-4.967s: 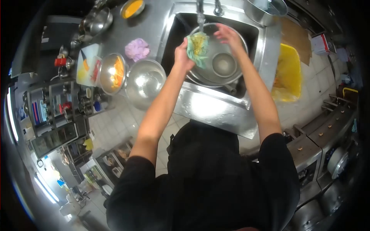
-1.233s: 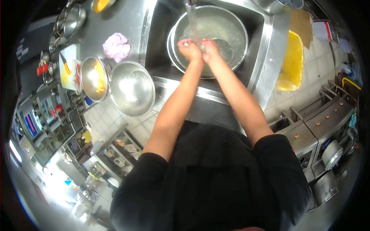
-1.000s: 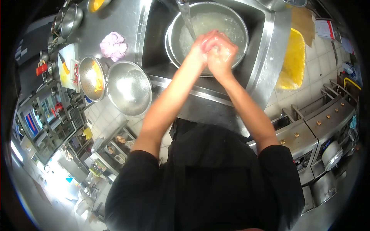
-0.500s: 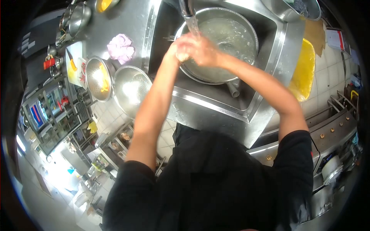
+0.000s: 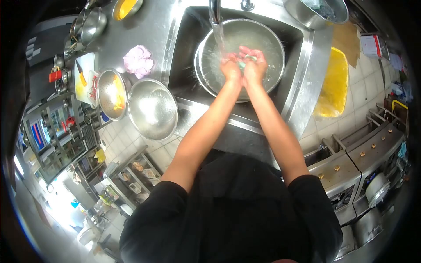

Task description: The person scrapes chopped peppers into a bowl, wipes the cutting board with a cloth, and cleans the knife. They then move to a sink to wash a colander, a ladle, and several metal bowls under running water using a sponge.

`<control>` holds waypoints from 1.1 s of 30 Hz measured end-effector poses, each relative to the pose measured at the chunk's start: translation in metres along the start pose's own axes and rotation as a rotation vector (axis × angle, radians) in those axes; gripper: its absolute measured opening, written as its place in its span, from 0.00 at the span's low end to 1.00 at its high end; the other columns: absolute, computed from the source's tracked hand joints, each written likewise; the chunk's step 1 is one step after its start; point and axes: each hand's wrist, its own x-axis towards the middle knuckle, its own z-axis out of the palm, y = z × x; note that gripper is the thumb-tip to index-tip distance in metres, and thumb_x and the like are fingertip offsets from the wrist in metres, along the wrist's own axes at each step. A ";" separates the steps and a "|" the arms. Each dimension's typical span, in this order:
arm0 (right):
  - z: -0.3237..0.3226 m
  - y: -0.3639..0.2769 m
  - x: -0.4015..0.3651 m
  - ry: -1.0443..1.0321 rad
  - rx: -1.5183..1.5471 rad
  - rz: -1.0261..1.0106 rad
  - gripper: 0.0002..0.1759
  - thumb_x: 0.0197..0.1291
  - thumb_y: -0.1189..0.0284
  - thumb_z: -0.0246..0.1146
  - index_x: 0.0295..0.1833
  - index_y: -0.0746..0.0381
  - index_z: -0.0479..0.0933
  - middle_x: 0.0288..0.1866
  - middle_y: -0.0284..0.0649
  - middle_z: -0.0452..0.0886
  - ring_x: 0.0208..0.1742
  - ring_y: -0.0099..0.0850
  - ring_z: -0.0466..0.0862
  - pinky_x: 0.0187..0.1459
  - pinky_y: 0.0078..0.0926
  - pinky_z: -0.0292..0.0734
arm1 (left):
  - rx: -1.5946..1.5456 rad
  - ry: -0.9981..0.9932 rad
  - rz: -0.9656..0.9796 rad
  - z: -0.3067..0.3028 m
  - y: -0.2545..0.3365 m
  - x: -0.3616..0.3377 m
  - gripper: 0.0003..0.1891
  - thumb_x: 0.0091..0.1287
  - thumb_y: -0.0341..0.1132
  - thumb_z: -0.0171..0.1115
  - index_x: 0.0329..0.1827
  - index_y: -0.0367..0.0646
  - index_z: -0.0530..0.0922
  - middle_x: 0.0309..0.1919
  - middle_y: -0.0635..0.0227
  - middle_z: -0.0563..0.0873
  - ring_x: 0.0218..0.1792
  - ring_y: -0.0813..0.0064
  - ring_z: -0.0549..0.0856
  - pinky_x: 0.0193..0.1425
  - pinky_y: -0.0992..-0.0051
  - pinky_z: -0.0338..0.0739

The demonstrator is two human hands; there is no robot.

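Note:
Both my hands are side by side over a round metal pot (image 5: 280, 65) of water in the sink, wrists close together and palms turned up. My left hand (image 5: 230, 68) is nearest the stream from the faucet (image 5: 215, 15), its fingers partly blurred by splashing water. My right hand (image 5: 255, 65) is cupped, with fingers apart and slightly curled. A small pale green patch (image 5: 250, 58) shows on the right palm; I cannot make out what it is. Water runs from the faucet into the pot beside my left fingers.
Left of the sink (image 5: 186, 48) lie a crumpled pink cloth (image 5: 138, 61), a metal colander (image 5: 153, 109), another colander with yellow pieces (image 5: 112, 94), and a cutting board with a yellow-handled knife (image 5: 82, 79). A yellow tub (image 5: 333, 83) stands on the right.
My hands were pressed together at the pot's left edge under the stream. They have moved right over the pot, turned palms up and opened. The view has shifted slightly.

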 end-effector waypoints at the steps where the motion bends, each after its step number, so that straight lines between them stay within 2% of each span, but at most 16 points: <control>1: 0.004 -0.014 -0.013 -0.125 -0.092 -0.225 0.08 0.49 0.88 0.51 0.26 0.64 0.66 0.30 0.46 0.80 0.33 0.31 0.80 0.36 0.30 0.79 | -0.069 -0.041 -0.161 0.002 0.002 -0.002 0.04 0.62 0.25 0.51 0.35 0.35 0.75 0.32 0.65 0.79 0.31 0.73 0.78 0.39 0.73 0.73; 5: 0.005 -0.063 -0.045 -0.493 -0.715 -0.979 0.09 0.36 0.88 0.52 0.17 0.62 0.68 0.23 0.37 0.76 0.28 0.34 0.77 0.35 0.27 0.73 | -0.478 -0.737 -0.706 -0.006 0.069 -0.023 0.05 0.65 0.25 0.47 0.39 0.36 0.72 0.29 0.66 0.77 0.30 0.77 0.77 0.33 0.79 0.73; 6: 0.010 -0.075 -0.049 -0.596 -0.746 -1.276 0.04 0.33 0.75 0.61 0.18 0.58 0.72 0.22 0.35 0.77 0.26 0.36 0.76 0.28 0.31 0.70 | -0.477 -0.721 -0.713 -0.001 0.082 -0.026 0.05 0.65 0.25 0.47 0.39 0.36 0.72 0.29 0.66 0.77 0.30 0.77 0.77 0.33 0.79 0.73; 8: 0.010 -0.088 -0.060 -0.835 -0.794 -1.327 0.05 0.32 0.73 0.62 0.18 0.56 0.72 0.21 0.34 0.75 0.26 0.34 0.76 0.29 0.31 0.70 | -0.463 -1.159 -1.029 0.007 0.104 -0.026 0.04 0.62 0.24 0.46 0.37 0.38 0.69 0.24 0.73 0.71 0.24 0.85 0.71 0.31 0.82 0.69; 11: -0.003 -0.068 -0.052 -1.297 -0.837 -1.386 0.05 0.33 0.68 0.61 0.17 0.53 0.70 0.18 0.32 0.72 0.25 0.31 0.76 0.31 0.31 0.71 | 0.225 -1.359 -0.769 0.005 0.118 -0.017 0.04 0.60 0.22 0.47 0.36 0.39 0.69 0.20 0.78 0.64 0.18 0.90 0.62 0.22 0.86 0.60; 13: -0.010 -0.046 -0.039 -1.734 -0.925 -1.417 0.07 0.34 0.68 0.60 0.16 0.54 0.68 0.18 0.32 0.73 0.28 0.30 0.77 0.33 0.31 0.72 | 0.559 -1.399 -0.603 0.001 0.106 -0.006 0.04 0.67 0.26 0.46 0.38 0.40 0.72 0.20 0.80 0.64 0.20 0.88 0.62 0.24 0.85 0.59; 15: -0.008 -0.034 -0.024 -1.820 -1.004 -1.418 0.06 0.36 0.72 0.60 0.18 0.56 0.67 0.23 0.37 0.76 0.29 0.33 0.78 0.36 0.34 0.73 | 0.425 -1.236 -0.795 -0.014 0.087 0.016 0.04 0.66 0.26 0.48 0.40 0.40 0.72 0.19 0.80 0.64 0.20 0.88 0.61 0.23 0.84 0.59; 17: 0.005 -0.025 -0.006 -1.737 -0.937 -0.909 0.04 0.37 0.77 0.58 0.22 0.58 0.70 0.30 0.41 0.77 0.31 0.36 0.78 0.40 0.39 0.72 | 0.259 -1.189 -0.770 -0.035 0.073 0.036 0.07 0.65 0.26 0.50 0.44 0.38 0.72 0.25 0.75 0.72 0.24 0.85 0.69 0.27 0.83 0.68; 19: 0.022 -0.014 0.007 -1.332 -0.702 -1.113 0.05 0.45 0.80 0.55 0.29 0.60 0.74 0.34 0.42 0.76 0.38 0.39 0.76 0.41 0.35 0.72 | -0.219 -0.720 -0.539 -0.052 0.067 0.026 0.10 0.64 0.28 0.50 0.47 0.38 0.72 0.34 0.69 0.78 0.34 0.78 0.77 0.39 0.79 0.76; 20: 0.021 -0.005 0.017 -1.218 -0.754 -0.942 0.07 0.47 0.78 0.55 0.35 0.61 0.75 0.39 0.44 0.77 0.43 0.42 0.76 0.45 0.36 0.72 | -0.460 -0.714 -0.509 -0.075 0.035 0.063 0.11 0.66 0.30 0.50 0.50 0.37 0.71 0.41 0.64 0.78 0.44 0.71 0.79 0.51 0.73 0.76; 23: 0.002 0.030 0.040 -0.836 -0.873 -0.533 0.14 0.52 0.75 0.56 0.46 0.62 0.74 0.48 0.46 0.77 0.53 0.44 0.74 0.52 0.37 0.70 | -0.186 -0.128 -0.233 -0.052 0.033 0.049 0.08 0.67 0.31 0.50 0.42 0.36 0.73 0.37 0.64 0.80 0.41 0.71 0.80 0.41 0.72 0.76; 25: -0.016 0.032 0.026 -0.519 -0.899 -0.272 0.17 0.55 0.73 0.57 0.51 0.62 0.73 0.52 0.46 0.76 0.58 0.43 0.72 0.55 0.38 0.68 | 0.327 -0.213 0.308 -0.046 0.028 0.046 0.05 0.65 0.29 0.54 0.37 0.36 0.74 0.30 0.65 0.81 0.34 0.73 0.79 0.39 0.72 0.74; 27: -0.013 0.010 0.013 0.001 0.073 0.881 0.16 0.59 0.70 0.56 0.54 0.61 0.73 0.59 0.44 0.73 0.62 0.39 0.69 0.56 0.41 0.67 | 0.449 -0.283 0.513 -0.034 0.028 0.026 0.03 0.60 0.25 0.57 0.35 0.36 0.76 0.27 0.66 0.81 0.32 0.76 0.78 0.39 0.76 0.72; 30: -0.020 0.059 0.030 -0.136 0.352 0.582 0.13 0.57 0.73 0.59 0.47 0.66 0.74 0.63 0.51 0.65 0.65 0.44 0.64 0.54 0.55 0.66 | 0.484 -0.256 0.637 -0.028 0.005 0.015 0.04 0.58 0.28 0.58 0.28 0.38 0.76 0.26 0.63 0.80 0.31 0.70 0.78 0.39 0.72 0.72; 31: -0.015 0.069 0.038 0.089 0.347 0.532 0.07 0.55 0.77 0.57 0.40 0.68 0.74 0.50 0.51 0.76 0.49 0.45 0.78 0.42 0.50 0.76 | 0.379 -0.255 0.518 -0.027 0.000 0.007 0.03 0.58 0.29 0.58 0.28 0.39 0.76 0.26 0.63 0.80 0.33 0.67 0.79 0.41 0.70 0.73; 33: 0.005 0.050 0.017 0.369 -0.090 0.177 0.05 0.50 0.82 0.54 0.27 0.65 0.75 0.22 0.44 0.79 0.25 0.32 0.82 0.31 0.36 0.78 | 0.257 -0.267 0.236 -0.032 -0.005 0.007 0.03 0.59 0.29 0.58 0.29 0.39 0.76 0.26 0.64 0.79 0.31 0.69 0.78 0.39 0.72 0.72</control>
